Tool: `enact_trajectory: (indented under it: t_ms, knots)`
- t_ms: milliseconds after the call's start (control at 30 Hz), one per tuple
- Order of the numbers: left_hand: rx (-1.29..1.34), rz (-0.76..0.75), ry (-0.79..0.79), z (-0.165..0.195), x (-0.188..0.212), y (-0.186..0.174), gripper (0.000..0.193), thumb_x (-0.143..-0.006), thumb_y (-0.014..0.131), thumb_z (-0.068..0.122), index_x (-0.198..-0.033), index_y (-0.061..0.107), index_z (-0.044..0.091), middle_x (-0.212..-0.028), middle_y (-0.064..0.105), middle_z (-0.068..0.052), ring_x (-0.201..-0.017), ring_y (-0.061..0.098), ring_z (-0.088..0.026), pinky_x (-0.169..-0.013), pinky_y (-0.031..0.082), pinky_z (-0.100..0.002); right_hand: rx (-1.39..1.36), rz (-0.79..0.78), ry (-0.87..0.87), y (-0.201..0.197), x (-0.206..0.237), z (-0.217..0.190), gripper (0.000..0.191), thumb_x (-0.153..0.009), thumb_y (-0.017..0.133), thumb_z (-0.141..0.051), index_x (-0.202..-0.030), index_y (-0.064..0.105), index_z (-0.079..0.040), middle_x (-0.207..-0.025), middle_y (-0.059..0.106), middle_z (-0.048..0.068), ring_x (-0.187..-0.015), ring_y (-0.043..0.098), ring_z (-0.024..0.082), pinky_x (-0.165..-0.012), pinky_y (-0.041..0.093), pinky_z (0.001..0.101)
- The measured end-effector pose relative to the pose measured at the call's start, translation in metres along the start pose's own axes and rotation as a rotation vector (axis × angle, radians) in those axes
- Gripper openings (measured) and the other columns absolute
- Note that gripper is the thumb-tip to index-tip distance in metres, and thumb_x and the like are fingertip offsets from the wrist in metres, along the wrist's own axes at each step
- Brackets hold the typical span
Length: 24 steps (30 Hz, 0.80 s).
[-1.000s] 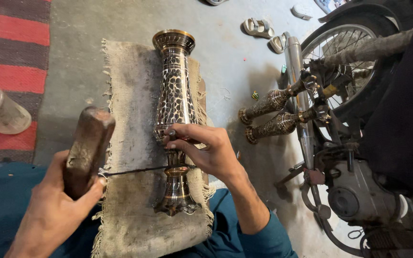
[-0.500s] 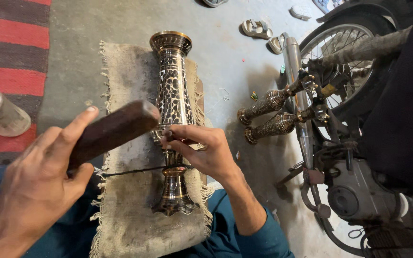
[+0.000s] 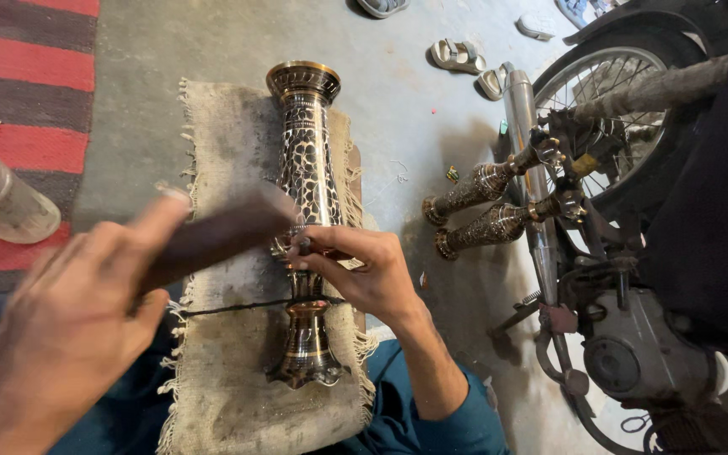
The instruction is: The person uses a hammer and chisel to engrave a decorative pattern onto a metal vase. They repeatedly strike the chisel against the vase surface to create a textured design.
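A tall engraved brass vase [image 3: 307, 168] lies on its side on a burlap cloth [image 3: 229, 168]. My right hand [image 3: 364, 270] pinches a small metal punch [image 3: 303, 247] against the vase's narrow middle. My left hand [image 3: 69, 329] grips a dark wooden mallet [image 3: 212, 236], blurred, its head just left of the punch. A thin dark cord crosses the cloth under the vase's lower stem.
Two smaller engraved brass vases [image 3: 478, 206] lean against a motorcycle [image 3: 617, 253] on the right. A red striped rug [image 3: 18, 84] and a pale cylinder [image 3: 2, 202] lie at the left. Sandals [image 3: 457, 55] rest on the concrete floor beyond.
My left hand has swung the mallet from upright at the left down and rightward toward the punch. My right hand has stayed on the vase.
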<state>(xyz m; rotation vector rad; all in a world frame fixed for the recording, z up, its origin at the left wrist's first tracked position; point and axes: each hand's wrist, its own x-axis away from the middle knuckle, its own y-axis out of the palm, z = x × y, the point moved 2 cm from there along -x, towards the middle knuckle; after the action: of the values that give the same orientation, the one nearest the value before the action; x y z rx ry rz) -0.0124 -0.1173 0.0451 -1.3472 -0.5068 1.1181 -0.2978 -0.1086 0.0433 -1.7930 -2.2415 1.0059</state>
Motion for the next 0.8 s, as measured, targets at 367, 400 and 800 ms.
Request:
enact_trajectory:
  t_ms: [367, 400, 800]
  knots:
    - [-0.003, 0.031, 0.023, 0.014, -0.012, -0.016, 0.087, -0.078, 0.075, 0.016, -0.159, 0.044, 0.027, -0.094, 0.06, -0.003, -0.09, 0.066, -0.025, -0.092, 0.051, -0.046, -0.142, 0.012, 0.019, -0.004, 0.007, 0.009, 0.026, -0.092, 0.077, 0.001, -0.118, 0.073, -0.002, -0.108, 0.079, 0.008, -0.1, 0.077, 0.014, -0.09, 0.067, 0.0294]
    - [0.07, 0.023, 0.021, 0.016, -0.015, -0.016, 0.09, -0.075, 0.075, 0.016, -0.16, 0.044, 0.026, -0.094, 0.06, -0.004, -0.089, 0.066, -0.025, -0.092, 0.051, -0.046, -0.086, 0.023, 0.012, -0.006, 0.007, 0.01, 0.025, -0.091, 0.078, 0.001, -0.115, 0.074, -0.002, -0.105, 0.079, 0.008, -0.097, 0.078, 0.013, -0.088, 0.066, 0.0287]
    - [0.138, -0.104, -0.079, 0.019, -0.022, -0.02, 0.088, -0.083, 0.072, 0.014, -0.163, 0.04, 0.031, -0.102, 0.059, -0.002, -0.086, 0.064, -0.023, -0.079, 0.052, -0.042, -0.161, 0.051, 0.003, -0.006, 0.013, 0.016, 0.022, -0.094, 0.075, 0.004, -0.116, 0.073, -0.002, -0.104, 0.079, 0.007, -0.097, 0.076, 0.012, -0.088, 0.066, 0.0277]
